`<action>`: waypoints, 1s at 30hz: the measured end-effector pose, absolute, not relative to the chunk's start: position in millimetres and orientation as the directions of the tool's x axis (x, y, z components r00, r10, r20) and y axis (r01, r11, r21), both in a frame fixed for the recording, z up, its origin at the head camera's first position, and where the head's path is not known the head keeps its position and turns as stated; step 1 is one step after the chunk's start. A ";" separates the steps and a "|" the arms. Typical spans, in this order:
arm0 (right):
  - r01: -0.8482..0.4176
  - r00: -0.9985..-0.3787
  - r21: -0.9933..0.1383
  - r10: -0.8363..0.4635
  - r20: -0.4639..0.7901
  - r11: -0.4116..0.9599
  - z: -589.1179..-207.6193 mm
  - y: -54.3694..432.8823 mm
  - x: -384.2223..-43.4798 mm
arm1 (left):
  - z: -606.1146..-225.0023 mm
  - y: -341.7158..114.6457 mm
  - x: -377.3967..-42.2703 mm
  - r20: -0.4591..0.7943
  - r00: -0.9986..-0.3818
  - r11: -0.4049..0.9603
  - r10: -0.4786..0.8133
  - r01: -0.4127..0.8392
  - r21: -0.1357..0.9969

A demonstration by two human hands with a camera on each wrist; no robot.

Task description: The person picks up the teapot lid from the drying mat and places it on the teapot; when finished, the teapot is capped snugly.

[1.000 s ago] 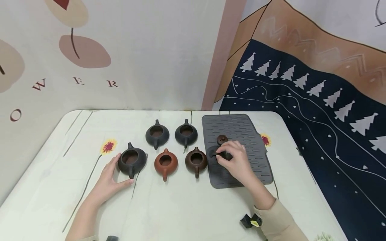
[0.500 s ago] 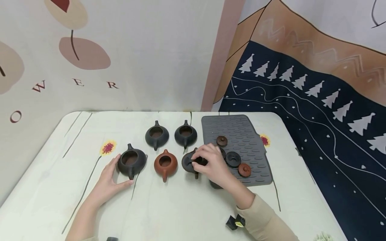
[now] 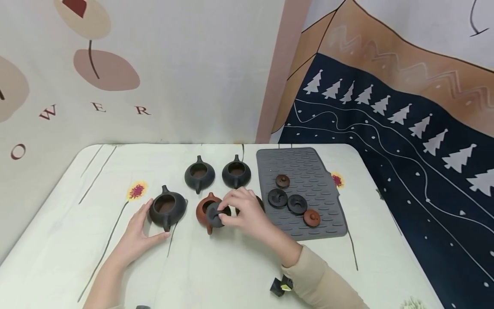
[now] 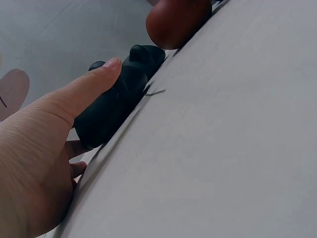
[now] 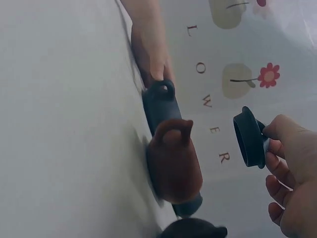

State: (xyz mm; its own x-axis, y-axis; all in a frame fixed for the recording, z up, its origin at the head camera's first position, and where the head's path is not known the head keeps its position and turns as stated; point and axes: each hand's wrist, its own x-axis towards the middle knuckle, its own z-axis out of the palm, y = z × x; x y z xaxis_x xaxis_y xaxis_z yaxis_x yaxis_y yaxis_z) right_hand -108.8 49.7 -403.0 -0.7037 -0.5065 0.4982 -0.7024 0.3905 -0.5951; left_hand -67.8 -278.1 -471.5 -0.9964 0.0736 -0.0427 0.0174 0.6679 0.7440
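Right hand (image 3: 244, 212) pinching lid (image 3: 213, 215); hollow underside (image 5: 241, 143) visible only in right wrist view. Left hand (image 3: 136, 237) spread, touching black pot (image 3: 178, 210).

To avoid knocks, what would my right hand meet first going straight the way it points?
Likely the red teapot just past the lid your right hand holds; height is unclear, so it may pass over toward the leftmost teapot.

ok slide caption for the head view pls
A dark lid pinched in the right hand partly hides the red teapot; the left hand touches a black teapot.
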 end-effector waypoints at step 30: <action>-0.718 -0.685 -0.512 -0.609 0.400 0.471 -394.6 -38.1 -134.4 | -471.8 -277.5 -68.4 -0.029 -0.995 0.668 0.092 0.040 0.743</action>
